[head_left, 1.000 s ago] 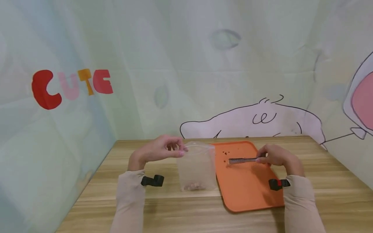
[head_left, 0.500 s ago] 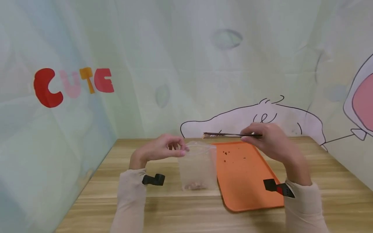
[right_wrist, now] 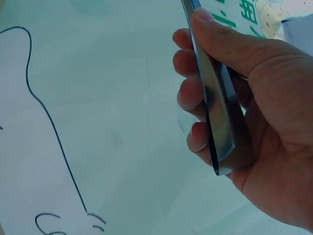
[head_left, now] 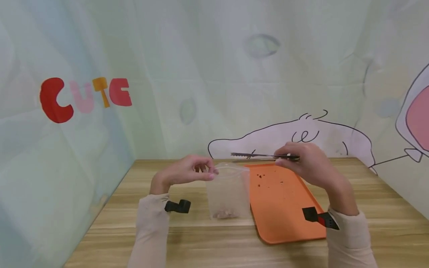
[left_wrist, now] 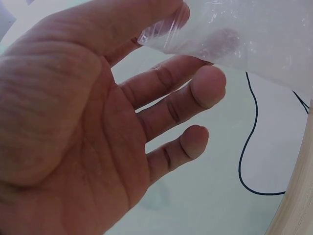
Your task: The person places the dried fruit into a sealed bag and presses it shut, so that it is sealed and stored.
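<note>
A clear zip bag (head_left: 228, 193) stands upright on the table with small brownish pieces (head_left: 226, 213) at its bottom. At the bag's upper left corner, my left hand (head_left: 187, 171) pinches the rim between thumb and forefinger; in the left wrist view the other fingers are spread apart from the plastic (left_wrist: 264, 39). My right hand (head_left: 310, 160) grips metal tongs (head_left: 254, 155), held nearly level with their tips above the bag's mouth. The tong arms stand apart, and I see nothing between them. In the right wrist view the fingers and thumb close round the tongs (right_wrist: 220, 112).
An orange tray (head_left: 288, 216) lies right of the bag, touching or just behind its edge, with several dark crumbs (head_left: 260, 176) near its far end. The wooden table (head_left: 207, 245) meets a printed cloth backdrop (head_left: 187, 74) at the back and sides.
My right hand has lifted the tongs from the tray up and leftward over the bag. A small light piece at their tips is gone from them now. The left hand has barely moved.
</note>
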`<state>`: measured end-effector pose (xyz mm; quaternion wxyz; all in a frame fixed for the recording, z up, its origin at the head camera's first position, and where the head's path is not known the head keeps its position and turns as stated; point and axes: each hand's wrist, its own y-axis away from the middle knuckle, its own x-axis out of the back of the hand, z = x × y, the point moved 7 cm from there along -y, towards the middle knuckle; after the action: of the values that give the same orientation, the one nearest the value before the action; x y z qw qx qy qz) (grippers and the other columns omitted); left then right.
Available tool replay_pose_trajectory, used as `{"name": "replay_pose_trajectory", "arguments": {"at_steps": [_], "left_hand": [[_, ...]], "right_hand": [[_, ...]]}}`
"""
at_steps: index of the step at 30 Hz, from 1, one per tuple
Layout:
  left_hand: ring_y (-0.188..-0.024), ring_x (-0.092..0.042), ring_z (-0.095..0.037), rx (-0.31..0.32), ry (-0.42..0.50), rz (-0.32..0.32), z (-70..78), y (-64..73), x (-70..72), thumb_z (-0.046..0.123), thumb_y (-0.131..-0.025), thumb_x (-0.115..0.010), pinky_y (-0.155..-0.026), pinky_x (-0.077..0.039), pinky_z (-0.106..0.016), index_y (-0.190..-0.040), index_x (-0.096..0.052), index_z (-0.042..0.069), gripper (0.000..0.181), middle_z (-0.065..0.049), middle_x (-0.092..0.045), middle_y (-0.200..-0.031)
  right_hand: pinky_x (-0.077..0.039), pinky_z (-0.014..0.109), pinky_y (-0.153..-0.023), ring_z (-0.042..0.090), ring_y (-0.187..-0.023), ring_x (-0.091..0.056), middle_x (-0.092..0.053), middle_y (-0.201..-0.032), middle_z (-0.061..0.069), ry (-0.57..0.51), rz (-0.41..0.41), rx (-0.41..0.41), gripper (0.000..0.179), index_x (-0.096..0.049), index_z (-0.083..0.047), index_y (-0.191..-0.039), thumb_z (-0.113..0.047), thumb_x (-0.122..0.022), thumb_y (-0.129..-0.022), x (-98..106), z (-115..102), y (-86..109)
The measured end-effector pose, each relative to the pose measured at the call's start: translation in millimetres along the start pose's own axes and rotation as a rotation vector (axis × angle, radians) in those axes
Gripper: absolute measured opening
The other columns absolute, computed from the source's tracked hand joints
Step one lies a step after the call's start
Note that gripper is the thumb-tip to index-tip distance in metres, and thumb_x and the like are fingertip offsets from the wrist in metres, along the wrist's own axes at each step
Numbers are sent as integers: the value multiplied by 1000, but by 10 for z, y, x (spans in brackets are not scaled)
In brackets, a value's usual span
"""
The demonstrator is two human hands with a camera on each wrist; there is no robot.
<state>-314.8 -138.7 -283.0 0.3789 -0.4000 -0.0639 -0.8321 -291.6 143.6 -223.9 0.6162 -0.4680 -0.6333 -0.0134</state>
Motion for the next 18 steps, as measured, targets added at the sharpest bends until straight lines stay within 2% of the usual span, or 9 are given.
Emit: {"name": "replay_pose_trajectory", "arguments": {"at_steps": [3, 5, 8, 11, 15, 18], "left_hand": [[-87, -63, -21, 3, -6, -3, 16, -6, 17, 20, -98, -66, -73, -47, -33, -93, -65, 15, 7, 2, -73, -111], [-85, -62, -22, -1, -15, 0, 20, -5, 29, 20, -98, -66, -73, -47, -33, -93, -65, 16, 7, 2, -73, -110], [-84, -62, -23, -5, -12, 4, 23, 12, 36, 20, -98, -66, -74, -48, -34, -92, -66, 14, 7, 2, -73, -109], [-83, -62, -24, -13, -7, 5, 19, 24, 28, 20, -98, -66, -75, -49, -34, -92, -66, 13, 8, 1, -73, -108], [-83, -62, -24, -11, -1, 3, 1, 25, 10, 21, -98, -67, -74, -49, -33, -94, -67, 14, 8, 1, -72, -110], [-83, -62, -22, -7, 0, 9, -18, 27, 14, 21, -97, -67, -73, -49, -32, -94, -67, 14, 8, 1, -72, -110]], "right_hand": [[-51, 28, -65, 10, -74, -61, -67, -87, -5, -11, -74, -106, 12, -74, -10, -100, -11, -77, -89, -2, 199, 49], [-50, 29, -65, 14, -74, -59, -66, -87, -3, -47, -179, -197, 12, -73, -10, -101, -17, -75, -91, -69, 394, 112], [-46, 31, -65, 15, -76, -55, -63, -88, -2, -119, -377, -313, 15, -70, -10, -102, -24, -71, -95, -289, 754, 269], [-46, 31, -66, 15, -77, -56, -63, -88, -2, -181, -512, -366, 19, -70, -8, -102, -25, -70, -95, -535, 1119, 480], [-44, 28, -65, 14, -75, -54, -62, -84, -2, -257, -560, -406, 17, -72, -4, -99, -20, -73, -92, -742, 1476, 754], [-44, 29, -69, 14, -77, -53, -65, -85, -1, -307, -563, -434, 18, -73, -2, -97, -18, -76, -89, -807, 1614, 878]]}}
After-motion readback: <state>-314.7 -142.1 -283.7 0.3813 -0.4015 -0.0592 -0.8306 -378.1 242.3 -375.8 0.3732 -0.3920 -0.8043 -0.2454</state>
